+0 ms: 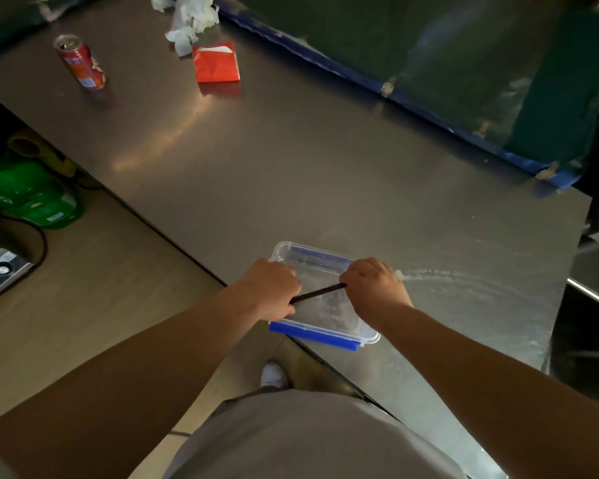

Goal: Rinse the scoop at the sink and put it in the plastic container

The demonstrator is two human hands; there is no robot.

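A clear plastic container [367,335] with blue clips sits at the near edge of the steel counter. Over its open top, both hands hold a thin dark scoop handle [320,292] that runs slantwise between them. My left hand [274,288] is closed on its lower left end. My right hand [374,286] is closed on its upper right end. The scoop's bowl is hidden by the hands.
The steel counter [256,167] carries a red drink can [80,62], a red packet [216,62] and crumpled white paper [192,20] at the far left. A sink [588,319] lies at the right edge. Green bottles [32,195] stand on the floor at left.
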